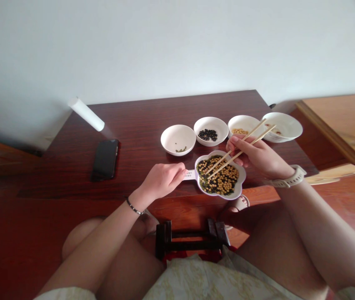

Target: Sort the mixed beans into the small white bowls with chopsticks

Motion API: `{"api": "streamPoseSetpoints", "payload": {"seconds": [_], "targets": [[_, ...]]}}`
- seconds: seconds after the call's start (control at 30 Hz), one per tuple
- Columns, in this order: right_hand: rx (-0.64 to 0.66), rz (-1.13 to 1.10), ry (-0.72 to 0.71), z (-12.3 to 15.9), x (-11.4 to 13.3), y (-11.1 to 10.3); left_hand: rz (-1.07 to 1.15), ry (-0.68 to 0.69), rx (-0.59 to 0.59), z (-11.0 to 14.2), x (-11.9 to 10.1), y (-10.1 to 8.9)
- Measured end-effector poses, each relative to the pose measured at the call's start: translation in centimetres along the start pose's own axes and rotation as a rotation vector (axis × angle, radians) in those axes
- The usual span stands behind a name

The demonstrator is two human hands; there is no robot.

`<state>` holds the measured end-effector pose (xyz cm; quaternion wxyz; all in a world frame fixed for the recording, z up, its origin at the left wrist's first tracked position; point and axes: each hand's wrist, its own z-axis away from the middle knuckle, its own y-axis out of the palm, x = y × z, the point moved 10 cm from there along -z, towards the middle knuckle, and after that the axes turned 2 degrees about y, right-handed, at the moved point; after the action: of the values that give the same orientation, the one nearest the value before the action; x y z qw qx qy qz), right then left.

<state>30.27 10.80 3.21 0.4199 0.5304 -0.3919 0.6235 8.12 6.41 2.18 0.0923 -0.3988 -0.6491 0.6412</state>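
Observation:
My left hand (165,179) is closed round the handle of a white flower-shaped bowl (242,173) at the table's front edge. Mixed yellow, black and green beans (218,175) cover its bottom. In my right hand (252,154) is a pair of wooden chopsticks (240,152), their tips down among the beans. Behind stand white bowls in a row: one with a few green beans (181,149), one with black beans (208,134), one with yellow beans (239,131). The rightmost bowl (285,127) holds a few small things I cannot make out.
A black phone (105,160) lies on the dark wooden table (140,114) at the left. Behind it is a white cylinder (86,114). A lighter wooden cabinet (340,121) stands to the right, and a dark stool (191,239) shows between my legs.

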Motion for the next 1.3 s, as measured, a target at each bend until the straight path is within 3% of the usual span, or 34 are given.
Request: {"api": "streamPoseSetpoints", "payload": {"seconds": [0.63, 1.03, 1.3], "targets": [[-0.031, -0.108, -0.046, 0.2, 0.8, -0.7, 0.01, -0.007, 0.005, 0.0, 0.0, -0.1], [-0.293, -0.236, -0.228, -0.1, 2.9, -2.9, -0.003, 0.003, -0.004, -0.1, -0.1, -0.2], [-0.345, -0.271, -0.364, -1.7, 4.2, -1.2, -0.016, -0.003, 0.006, -0.1, -0.1, -0.1]]}}
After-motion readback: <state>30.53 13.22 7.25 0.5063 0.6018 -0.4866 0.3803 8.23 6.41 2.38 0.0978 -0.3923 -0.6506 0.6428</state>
